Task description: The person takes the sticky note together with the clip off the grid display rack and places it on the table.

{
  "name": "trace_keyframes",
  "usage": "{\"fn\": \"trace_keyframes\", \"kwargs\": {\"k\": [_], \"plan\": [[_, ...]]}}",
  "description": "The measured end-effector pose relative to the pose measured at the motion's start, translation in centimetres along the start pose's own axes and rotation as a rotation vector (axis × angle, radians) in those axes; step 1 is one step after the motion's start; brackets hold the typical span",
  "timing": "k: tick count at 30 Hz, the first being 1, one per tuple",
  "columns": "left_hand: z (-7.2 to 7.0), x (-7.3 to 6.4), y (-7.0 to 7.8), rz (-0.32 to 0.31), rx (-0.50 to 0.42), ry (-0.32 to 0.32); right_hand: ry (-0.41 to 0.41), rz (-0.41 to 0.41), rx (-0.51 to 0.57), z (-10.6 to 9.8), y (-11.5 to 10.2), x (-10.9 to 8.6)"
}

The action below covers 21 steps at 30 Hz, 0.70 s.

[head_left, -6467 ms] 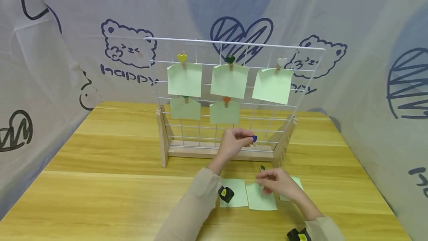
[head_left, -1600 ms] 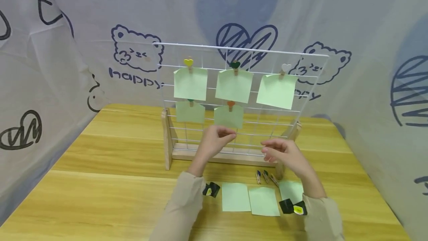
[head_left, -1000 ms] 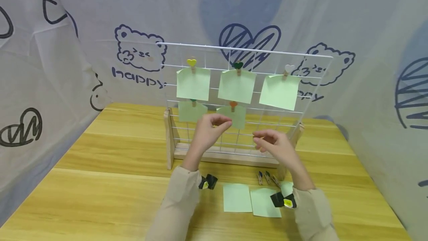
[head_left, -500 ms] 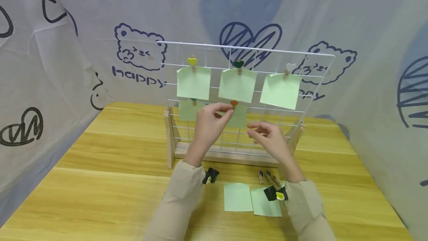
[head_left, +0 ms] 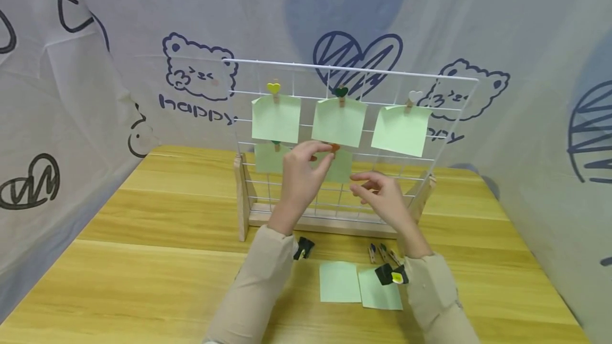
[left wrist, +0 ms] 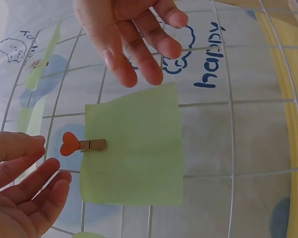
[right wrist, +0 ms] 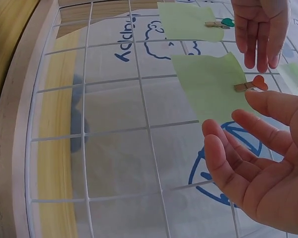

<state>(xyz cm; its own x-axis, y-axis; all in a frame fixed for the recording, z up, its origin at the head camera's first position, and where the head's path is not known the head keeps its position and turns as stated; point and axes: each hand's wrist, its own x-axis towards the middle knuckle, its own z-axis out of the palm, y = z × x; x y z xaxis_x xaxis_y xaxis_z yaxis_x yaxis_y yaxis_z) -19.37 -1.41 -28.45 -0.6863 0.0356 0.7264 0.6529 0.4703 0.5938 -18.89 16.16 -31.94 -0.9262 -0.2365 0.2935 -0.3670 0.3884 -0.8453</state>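
My left hand [head_left: 303, 177] is raised beside the orange heart clothespin [left wrist: 69, 144], which fastens a green sticky note [left wrist: 134, 148] to the white wire grid [head_left: 377, 70]. Its fingers are loosely bent, and the left wrist view shows a small gap between them and the heart. Lower and to the right, my right hand [head_left: 382, 195] hovers in front of the grid with relaxed fingers and nothing between them. In the right wrist view both hands flank that note, the right one [right wrist: 268, 158] nearer the camera.
Pinned higher up are notes under yellow [head_left: 274, 88], dark green [head_left: 341, 92] and white [head_left: 415, 96] heart clothespins. Another note [head_left: 268, 158] hangs left of the orange one. Three clothespins [head_left: 383, 252] and two visible notes [head_left: 340, 282] lie on the table before the wooden stand [head_left: 242, 200].
The blue clothespin, earlier in my left hand, now lies on the table. My left hand has risen to the orange clothespin; my right hand has moved up and left, its arm covering a third table note.
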Motion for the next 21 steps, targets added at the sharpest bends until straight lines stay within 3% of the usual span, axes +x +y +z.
{"fn": "trace_keyframes", "kwargs": {"k": [7,21], "plan": [[0.5,0.0,-0.3,0.045,0.057,0.039,-0.012,-0.005,-0.021,0.0,-0.1,0.1],[1.2,0.0,-0.9,0.014,-0.006,0.038,-0.011,-0.024,-0.019,0.2,-0.1,0.5]]}}
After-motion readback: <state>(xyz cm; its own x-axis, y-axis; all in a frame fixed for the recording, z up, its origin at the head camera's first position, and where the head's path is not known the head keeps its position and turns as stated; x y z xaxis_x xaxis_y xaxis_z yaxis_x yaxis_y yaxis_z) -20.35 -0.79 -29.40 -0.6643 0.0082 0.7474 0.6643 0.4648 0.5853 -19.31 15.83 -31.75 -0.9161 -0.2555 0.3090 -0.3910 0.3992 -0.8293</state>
